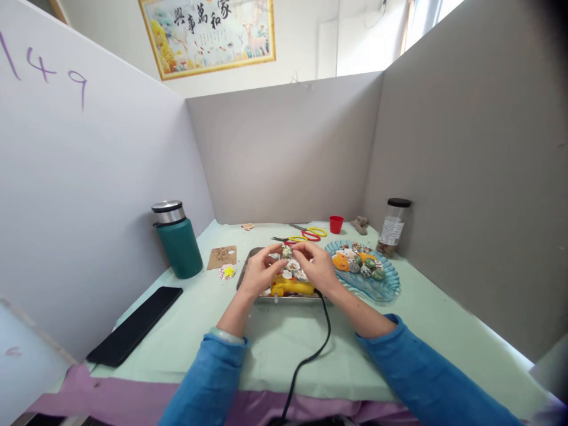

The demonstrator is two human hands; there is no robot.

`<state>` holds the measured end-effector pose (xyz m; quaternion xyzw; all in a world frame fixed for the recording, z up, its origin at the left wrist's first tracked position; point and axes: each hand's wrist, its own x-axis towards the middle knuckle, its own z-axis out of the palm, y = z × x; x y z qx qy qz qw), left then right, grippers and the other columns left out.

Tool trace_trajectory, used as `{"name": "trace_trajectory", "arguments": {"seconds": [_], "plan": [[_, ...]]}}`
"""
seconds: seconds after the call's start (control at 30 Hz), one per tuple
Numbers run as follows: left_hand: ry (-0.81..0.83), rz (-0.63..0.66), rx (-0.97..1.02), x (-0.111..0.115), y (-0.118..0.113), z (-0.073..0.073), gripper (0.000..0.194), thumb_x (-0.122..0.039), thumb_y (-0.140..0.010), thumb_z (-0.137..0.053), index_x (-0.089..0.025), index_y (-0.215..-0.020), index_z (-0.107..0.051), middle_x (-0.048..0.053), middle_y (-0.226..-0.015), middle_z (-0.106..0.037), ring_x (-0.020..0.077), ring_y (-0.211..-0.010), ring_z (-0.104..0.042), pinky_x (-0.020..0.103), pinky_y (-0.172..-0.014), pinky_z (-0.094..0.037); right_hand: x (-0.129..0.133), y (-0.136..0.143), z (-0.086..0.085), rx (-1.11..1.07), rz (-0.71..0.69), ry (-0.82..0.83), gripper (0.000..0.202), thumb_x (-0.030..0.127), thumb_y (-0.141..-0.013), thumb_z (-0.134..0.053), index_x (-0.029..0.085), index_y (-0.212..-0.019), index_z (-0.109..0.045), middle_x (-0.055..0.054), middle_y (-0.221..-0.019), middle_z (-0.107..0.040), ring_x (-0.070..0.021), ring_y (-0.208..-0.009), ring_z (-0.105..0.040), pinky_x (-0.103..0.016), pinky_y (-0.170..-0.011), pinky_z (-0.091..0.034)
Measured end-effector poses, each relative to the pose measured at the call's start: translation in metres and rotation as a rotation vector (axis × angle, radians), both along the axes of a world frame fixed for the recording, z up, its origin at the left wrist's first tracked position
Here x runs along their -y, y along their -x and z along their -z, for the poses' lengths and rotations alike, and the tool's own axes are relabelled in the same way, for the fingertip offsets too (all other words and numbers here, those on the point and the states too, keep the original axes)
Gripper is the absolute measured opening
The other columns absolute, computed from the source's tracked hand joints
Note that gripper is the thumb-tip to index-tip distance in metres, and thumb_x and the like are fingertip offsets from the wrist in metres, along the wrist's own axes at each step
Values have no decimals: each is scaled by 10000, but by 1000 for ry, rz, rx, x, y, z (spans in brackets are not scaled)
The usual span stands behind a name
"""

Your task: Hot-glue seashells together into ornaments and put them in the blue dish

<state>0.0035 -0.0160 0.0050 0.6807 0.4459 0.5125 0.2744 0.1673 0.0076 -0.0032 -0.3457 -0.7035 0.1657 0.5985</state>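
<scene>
Over the metal tray [242, 284], my left hand [261, 271] and my right hand [316, 267] are close together, fingertips curled in a pinch. Between the fingertips is a small pale green-and-white piece [287, 252], which both hands seem to grip; its kind is too small to make out. White shell-like pieces [293, 265] lie in the tray below. A yellow hot glue gun [293, 287] rests across the tray's near side, under my hands, its black cord [327, 331] running toward me. My fingers hide part of the tray.
A blue glass plate [386, 290] of patterned balls and orange pieces stands right of the tray. Behind are scissors [310, 232], a red cup [336, 224] and a lidded jar [393, 228]. Leftward are a green bottle [180, 245], brown card [221, 258] and black phone [137, 324].
</scene>
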Motion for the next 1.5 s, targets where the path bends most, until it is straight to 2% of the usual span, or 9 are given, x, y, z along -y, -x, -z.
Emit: {"name": "trace_trajectory", "arguments": {"seconds": [0.17, 0.33, 0.5, 0.7, 0.9, 1.03, 1.2, 1.37, 1.5], "plan": [[0, -10, -23, 1, 0, 0, 476, -352, -744, -671, -157, -1174, -610, 26, -766, -681, 121, -599, -611, 226, -578, -474, 2, 1, -3, 4, -37, 111, 139, 279, -810, -545, 180, -796, -642, -18, -721, -654, -154, -627, -573, -269, -603, -440], [23, -1, 11, 3, -1, -2, 458, -351, -735, -676, -150, -1142, -621, 3, -670, -642, 123, -583, -599, 224, -571, -466, 6, 1, -3, 21, -44, 142, 136, 286, -799, -554, 180, -796, -640, -26, -738, -672, -160, -645, -592, -276, -623, -450], [62, 53, 94, 2, 0, -1, 437, -399, -768, -648, -131, -1112, -626, -1, -619, -618, 125, -585, -589, 231, -605, -472, 6, 1, -3, -4, -68, 157, 156, 297, -816, -552, 183, -882, -636, -22, -763, -680, -155, -650, -603, -270, -616, -462], [64, 111, 163, 0, 1, 0, 445, -451, -807, -596, -125, -1108, -635, -23, -551, -577, 116, -558, -555, 228, -625, -461, 4, -1, -3, 48, -34, -33, 116, 232, -840, -557, 191, -899, -648, -40, -850, -664, -154, -690, -589, -279, -650, -467], [85, 118, 102, -2, 3, 3, 398, -492, -824, -560, -132, -948, -676, -19, -534, -572, 113, -544, -535, 227, -618, -454, 9, -5, -4, 226, -32, -260, 130, 174, -886, -504, 206, -899, -629, -59, -906, -639, -175, -811, -590, -288, -710, -471], [108, 120, 94, -2, 3, 3, 406, -510, -823, -551, -127, -870, -674, -6, -535, -578, 113, -537, -536, 228, -604, -457, 9, -6, -3, 260, -8, -310, 132, 180, -896, -494, 210, -874, -620, -58, -899, -628, -178, -824, -587, -294, -737, -466], [117, 94, 188, 0, 1, -1, 479, -479, -805, -588, -123, -1124, -622, -12, -573, -586, 122, -582, -565, 248, -644, -489, 8, -5, -4, 225, -10, -226, 106, 187, -878, -506, 201, -835, -602, -40, -825, -620, -157, -712, -565, -273, -666, -451], [111, 123, 164, 1, 2, -2, 505, -381, -718, -707, -142, -1153, -615, 21, -750, -642, 122, -641, -592, 247, -647, -494, 6, -4, -4, 171, 22, -86, 79, 177, -827, -533, 195, -772, -586, -3, -698, -600, -136, -604, -530, -253, -590, -415], [102, 140, 142, 2, 1, -2, 482, -344, -695, -726, -146, -1126, -637, 15, -747, -631, 115, -634, -580, 244, -638, -486, 6, -3, -3, 172, 5, -39, 78, 194, -820, -530, 194, -782, -598, -2, -707, -622, -131, -597, -531, -245, -582, -412]]}}
